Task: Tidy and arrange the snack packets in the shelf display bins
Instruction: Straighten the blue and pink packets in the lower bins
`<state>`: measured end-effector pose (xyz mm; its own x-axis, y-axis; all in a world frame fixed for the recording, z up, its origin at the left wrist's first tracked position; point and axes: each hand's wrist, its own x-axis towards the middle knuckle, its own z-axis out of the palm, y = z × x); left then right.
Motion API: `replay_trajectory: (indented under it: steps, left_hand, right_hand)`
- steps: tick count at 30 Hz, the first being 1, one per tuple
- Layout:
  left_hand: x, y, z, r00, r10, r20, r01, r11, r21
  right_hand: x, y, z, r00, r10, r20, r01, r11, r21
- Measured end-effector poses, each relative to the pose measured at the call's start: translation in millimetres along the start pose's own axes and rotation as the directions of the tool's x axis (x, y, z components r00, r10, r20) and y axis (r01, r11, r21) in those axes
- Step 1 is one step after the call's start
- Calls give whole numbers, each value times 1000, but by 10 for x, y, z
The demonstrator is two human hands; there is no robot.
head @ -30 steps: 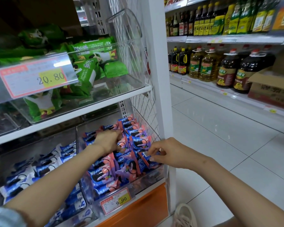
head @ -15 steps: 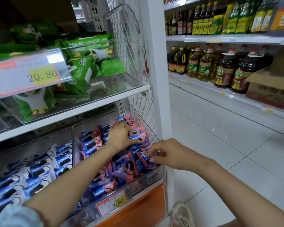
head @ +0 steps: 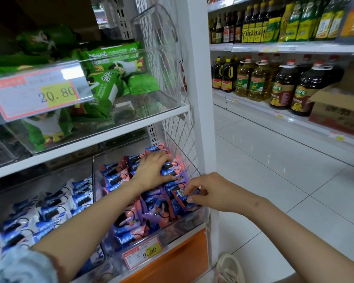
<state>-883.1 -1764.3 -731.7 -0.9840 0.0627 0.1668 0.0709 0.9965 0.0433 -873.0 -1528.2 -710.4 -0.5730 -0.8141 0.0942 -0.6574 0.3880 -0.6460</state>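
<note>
Right hand (head: 215, 193) fingers pinch a packet (head: 183, 199), barcode up, long axis slanting down-right; left hand (head: 151, 170) fingers spread flat over the packets in the bin (head: 192, 218).

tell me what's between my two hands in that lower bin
Only snack packets: blue and purple ones fill the stretch between the left hand and right hand, in the head view.
</note>
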Motion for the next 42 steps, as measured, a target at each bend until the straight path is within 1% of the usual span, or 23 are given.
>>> replay_trajectory:
  steps: [2,5,7,9,10,12,14,15,17,19,21,23,25,28,31,34,38,40,42]
  left_hand:
    - [12,35,10,998,-52,43,47,995,93]
    - [45,115,37,992,-125,28,119,982,148]
    - [59,131,34,989,-143,42,137,982,129]
    - [42,121,3,989,-134,64,128,987,92]
    - [11,118,-16,991,-123,53,120,991,61]
    - [-96,135,-59,996,-77,-41,76,997,-35]
    - [-240,169,-114,992,10,-122,-33,982,-186]
    - [-312,188,-140,991,72,-114,-101,957,-272]
    - [-440,238,-167,975,220,-24,-213,905,-368]
    - [-519,304,-136,943,325,76,-276,888,-369]
    - [-544,377,-67,924,371,95,-321,885,-339]
    - [-529,443,-17,922,381,71,-342,885,-315]
    - [-502,469,5,934,355,42,-324,890,-321]
    - [-485,451,12,960,279,-16,-267,903,-337]
    - [-489,395,-13,985,162,-53,-171,932,-319]
    - [-505,336,-51,999,40,5,-36,943,-332]
    - [-474,306,-38,989,-35,147,74,959,-272]
    - [-435,293,-20,988,-66,142,104,954,-280]
    - [-394,295,-20,992,-82,92,107,947,-304]
  right_hand:
    - [10,-4,-1,1000,0,2,0,1000,-4]
    - [-1,-4,-20,1000,10,-6,-10,1000,12]
    - [-24,7,-42,999,36,-17,-35,999,27]
    - [-56,26,-69,997,66,-25,-65,996,56]
    - [-72,36,-82,997,76,-25,-74,995,68]
    - [-112,43,-115,996,84,-23,-82,992,93]
    - [-146,40,-145,996,90,-28,-87,991,106]
    - [-161,41,-157,995,97,-31,-93,990,106]
    - [-183,46,-177,993,113,-44,-107,987,116]
    - [-199,48,-191,990,125,-67,-115,984,139]
    - [-210,47,-197,988,129,-82,-118,984,136]
    - [-216,43,-192,985,140,-97,-125,982,144]
    - [-222,42,-181,984,146,-106,-129,980,151]
    - [-229,40,-160,984,153,-92,-140,981,131]
    - [-237,46,-173,983,164,-83,-155,983,102]
    - [-242,22,-196,985,156,-74,-149,984,96]
    - [-232,22,-195,985,160,-73,-152,984,97]
    - [-233,32,-195,985,157,-69,-150,984,97]
    - [-235,36,-197,986,150,-68,-143,985,98]
